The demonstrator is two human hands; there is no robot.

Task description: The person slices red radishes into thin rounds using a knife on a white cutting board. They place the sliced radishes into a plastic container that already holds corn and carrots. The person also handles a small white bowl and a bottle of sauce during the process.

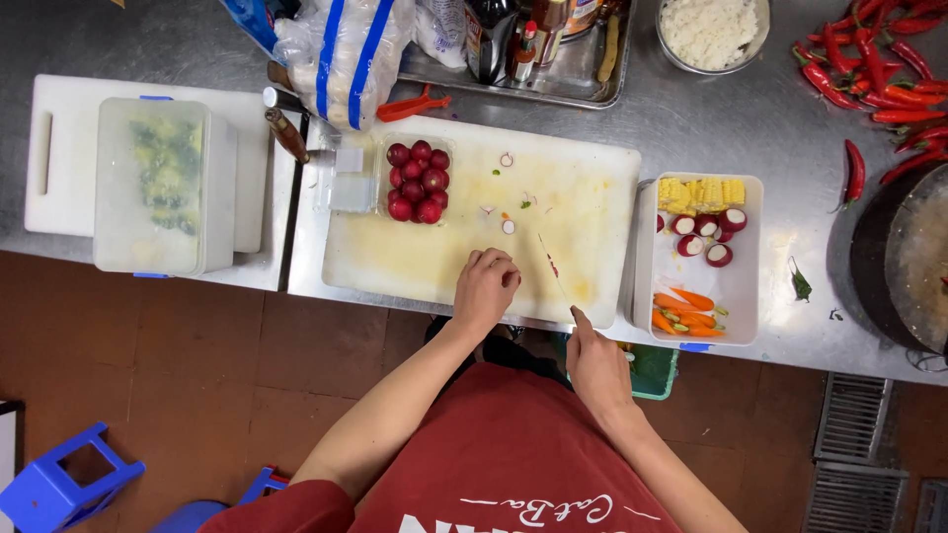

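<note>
My left hand (486,287) rests on the white cutting board (583,188), fingers curled over something small that I cannot make out. My right hand (595,363) grips a knife (553,266) whose thin blade points up over the board, just right of the left hand. A clear tub of whole red radishes (418,182) sits at the board's upper left. A few radish scraps (507,225) lie mid-board. To the right, a white tray (741,286) holds halved radishes (703,237), yellow corn pieces (701,192) and carrot pieces (683,312).
A lidded plastic box (163,186) stands on a second white board at the left. A metal tray of bottles (523,49), a bowl of rice (711,32), red chillies (879,69) and a dark round pan (904,257) line the steel counter. A blue stool (69,479) stands on the floor.
</note>
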